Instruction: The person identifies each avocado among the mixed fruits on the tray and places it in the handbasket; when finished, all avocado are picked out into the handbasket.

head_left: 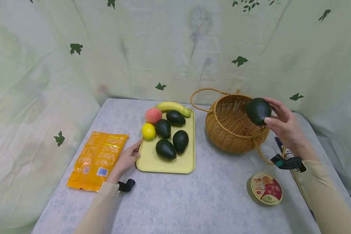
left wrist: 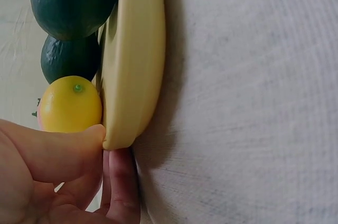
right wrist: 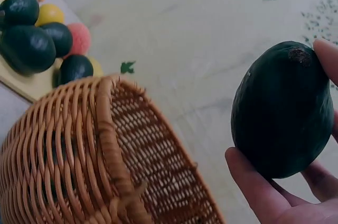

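Note:
My right hand (head_left: 288,125) holds a dark green avocado (head_left: 258,111) above the right rim of a wicker basket (head_left: 232,143). In the right wrist view, thumb and fingers grip the avocado (right wrist: 282,110) from its sides. My left hand (head_left: 128,161) pinches the left edge of a yellow tray (head_left: 152,165), with the thumb at the rim and fingers beneath in the left wrist view. On the tray lie several avocados (head_left: 165,149), a yellow lemon (head_left: 149,131), a pink-red round fruit (head_left: 153,115) and a banana (head_left: 172,106). Inside the basket, the woven bottom shows.
An orange printed bag (head_left: 97,161) lies left of the tray. Toward the front right stands a round tin (head_left: 264,189) with fruit on its lid. A flat, dark-edged item (head_left: 299,187) is partly hidden under my right forearm. The basket's handle (head_left: 200,91) leans out to the left.

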### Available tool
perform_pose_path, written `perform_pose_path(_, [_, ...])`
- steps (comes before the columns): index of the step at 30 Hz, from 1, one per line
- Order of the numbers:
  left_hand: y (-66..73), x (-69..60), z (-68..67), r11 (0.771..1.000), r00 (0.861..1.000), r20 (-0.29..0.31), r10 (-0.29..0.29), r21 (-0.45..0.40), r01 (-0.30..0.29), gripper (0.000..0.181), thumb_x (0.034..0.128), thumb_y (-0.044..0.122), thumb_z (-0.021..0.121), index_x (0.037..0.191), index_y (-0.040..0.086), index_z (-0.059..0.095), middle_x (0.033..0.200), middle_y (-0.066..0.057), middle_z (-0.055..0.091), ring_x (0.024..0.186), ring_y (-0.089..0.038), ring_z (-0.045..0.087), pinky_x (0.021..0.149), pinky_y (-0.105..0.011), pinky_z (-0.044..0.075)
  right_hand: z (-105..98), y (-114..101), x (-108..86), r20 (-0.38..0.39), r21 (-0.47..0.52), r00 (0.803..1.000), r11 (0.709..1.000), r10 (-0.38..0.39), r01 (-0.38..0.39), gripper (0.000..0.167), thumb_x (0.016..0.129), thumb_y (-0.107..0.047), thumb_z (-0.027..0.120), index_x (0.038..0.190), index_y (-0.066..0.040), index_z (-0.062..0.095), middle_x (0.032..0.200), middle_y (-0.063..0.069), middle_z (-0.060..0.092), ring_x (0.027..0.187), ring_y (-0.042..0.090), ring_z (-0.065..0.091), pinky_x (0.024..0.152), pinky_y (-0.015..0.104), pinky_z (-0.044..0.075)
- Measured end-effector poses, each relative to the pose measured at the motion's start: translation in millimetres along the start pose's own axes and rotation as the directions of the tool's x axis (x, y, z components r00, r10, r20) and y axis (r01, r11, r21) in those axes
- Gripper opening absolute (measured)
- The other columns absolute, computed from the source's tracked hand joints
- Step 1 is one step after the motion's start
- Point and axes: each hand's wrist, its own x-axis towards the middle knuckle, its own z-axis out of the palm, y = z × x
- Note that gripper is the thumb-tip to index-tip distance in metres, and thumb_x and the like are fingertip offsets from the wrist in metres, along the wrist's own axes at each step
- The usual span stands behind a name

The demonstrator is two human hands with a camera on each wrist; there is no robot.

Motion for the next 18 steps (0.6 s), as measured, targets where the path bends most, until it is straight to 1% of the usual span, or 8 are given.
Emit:
perform_pose_path(6, [1.5, 0.1, 0.7, 1.000, 1.000, -0.004, -0.005, -0.002, 0.005, 0.058, 0.0972, 0.000, 0.045, 0.151, 0.008, 0.026, 0.139, -0.027, 0.044, 0.125, -0.036, 0.044, 0.102, -0.050, 0.037, -14.7, 4.6, 1.3, -0.036, -0.036, 0.998, 0.998, 0.052, -0.053, 0.058, 0.092, 0.011, 0.048, 0.146, -0.010, 0.039, 0.149, 0.011, 0.021, 0.121, 0.021, 0.042, 0.088, 0.022, 0.049])
perform_pose_path(9, [1.7, 0.0, 0.8, 1.000, 1.000, -0.002, -0.010, -0.001, 0.010, 0.058, 0.0977, 0.001, 0.045, 0.152, 0.008, 0.026, 0.139, -0.026, 0.044, 0.126, -0.036, 0.043, 0.102, -0.050, 0.036, -19.1, 9.0, 4.4, -0.050, -0.089, 0.993, 0.990, 0.103, -0.107, 0.058, 0.092, 0.009, 0.051, 0.145, -0.011, 0.039, 0.150, 0.010, 0.021, 0.118, 0.018, 0.045, 0.087, 0.020, 0.048])
perform_pose_path(11, [1.6, 0.3, 0.8, 1.000, 1.000, -0.004, -0.005, 0.003, 0.005, 0.058, 0.0978, 0.001, 0.045, 0.152, 0.008, 0.026, 0.139, -0.026, 0.044, 0.126, -0.037, 0.043, 0.102, -0.051, 0.036, -21.0, 12.6, 6.9, -0.054, -0.145, 0.988, 0.977, 0.148, -0.154, 0.059, 0.092, 0.007, 0.054, 0.145, -0.012, 0.039, 0.151, 0.009, 0.019, 0.118, 0.018, 0.046, 0.086, 0.018, 0.047])
perform_pose_path(12, [1.2, 0.4, 0.9, 1.000, 1.000, -0.005, -0.001, 0.003, 0.001, 0.057, 0.0977, 0.000, 0.045, 0.151, 0.008, 0.026, 0.138, -0.026, 0.045, 0.126, -0.037, 0.044, 0.102, -0.051, 0.036, -21.5, 14.3, 8.3, -0.057, -0.198, 0.983, 0.963, 0.173, -0.181, 0.059, 0.093, 0.005, 0.056, 0.146, -0.014, 0.038, 0.152, 0.007, 0.018, 0.121, 0.019, 0.044, 0.086, 0.017, 0.047])
perform_pose_path(14, [0.9, 0.5, 1.0, 1.000, 1.000, -0.006, 0.003, -0.004, -0.003, 0.057, 0.0978, 0.000, 0.045, 0.151, 0.007, 0.026, 0.138, -0.027, 0.045, 0.126, -0.037, 0.044, 0.102, -0.051, 0.036, -21.9, 17.9, 11.2, -0.061, -0.320, 0.974, 0.920, 0.218, -0.226, 0.060, 0.094, -0.002, 0.058, 0.147, -0.018, 0.036, 0.155, 0.004, 0.014, 0.128, 0.025, 0.039, 0.083, 0.016, 0.046])
perform_pose_path(16, [0.6, 0.6, 0.7, 1.000, 1.000, -0.005, 0.004, -0.012, -0.004, 0.057, 0.0978, 0.000, 0.045, 0.151, 0.007, 0.026, 0.139, -0.027, 0.044, 0.126, -0.037, 0.043, 0.102, -0.051, 0.036, -20.3, 19.7, 14.3, -0.069, -0.431, 0.966, 0.866, 0.249, -0.254, 0.062, 0.093, -0.008, 0.062, 0.148, -0.021, 0.035, 0.158, 0.002, 0.010, 0.134, 0.033, 0.032, 0.082, 0.015, 0.045])
perform_pose_path(17, [0.4, 0.4, 0.7, 1.000, 1.000, -0.003, 0.004, -0.015, -0.004, 0.057, 0.0979, 0.000, 0.045, 0.151, 0.007, 0.026, 0.139, -0.027, 0.044, 0.126, -0.037, 0.043, 0.102, -0.051, 0.036, -18.6, 19.9, 16.0, -0.075, -0.491, 0.963, 0.831, 0.260, -0.262, 0.063, 0.093, -0.011, 0.063, 0.148, -0.021, 0.035, 0.158, 0.002, 0.010, 0.135, 0.036, 0.029, 0.082, 0.017, 0.045])
perform_pose_path(18, [0.2, 0.4, 0.8, 1.000, 1.000, -0.002, 0.005, -0.017, -0.005, 0.057, 0.0980, 0.000, 0.045, 0.151, 0.007, 0.026, 0.139, -0.027, 0.043, 0.126, -0.037, 0.043, 0.102, -0.051, 0.036, -16.6, 19.9, 17.7, -0.072, -0.542, 0.961, 0.798, 0.267, -0.262, 0.063, 0.092, -0.012, 0.065, 0.147, -0.021, 0.036, 0.159, 0.002, 0.010, 0.136, 0.040, 0.026, 0.085, 0.023, 0.046])
